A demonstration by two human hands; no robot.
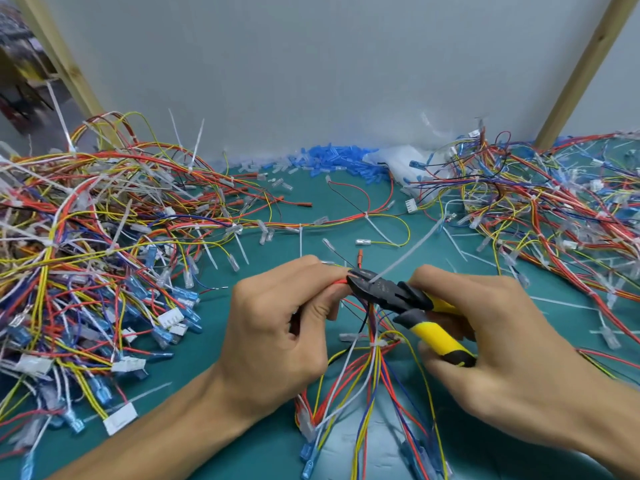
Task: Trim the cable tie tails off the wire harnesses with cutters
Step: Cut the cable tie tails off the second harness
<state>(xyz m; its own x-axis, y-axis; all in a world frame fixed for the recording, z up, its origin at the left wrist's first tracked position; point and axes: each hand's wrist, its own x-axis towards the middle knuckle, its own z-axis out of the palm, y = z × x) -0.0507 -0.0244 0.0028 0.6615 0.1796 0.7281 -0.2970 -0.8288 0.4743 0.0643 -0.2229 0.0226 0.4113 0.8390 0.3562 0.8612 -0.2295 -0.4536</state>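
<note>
My left hand [277, 327] grips a wire harness [367, 375] of red, yellow, blue and white wires at its bundled top. My right hand [491, 334] grips the yellow and black handles of the cutters [398, 299]. The dark jaws sit against the bundle just right of my left fingers. A long white cable tie tail [405, 258] rises from the jaws up and to the right. The harness wires hang down toward me between my forearms, with a second white tie [377, 342] lower on them.
A big heap of harnesses with long tie tails [86, 254] fills the left of the green mat [214, 341]. Another heap [554, 209] lies at the right. Blue and clear terminal sleeves [329, 164] line the grey back wall. One harness [367, 213] lies mid-table.
</note>
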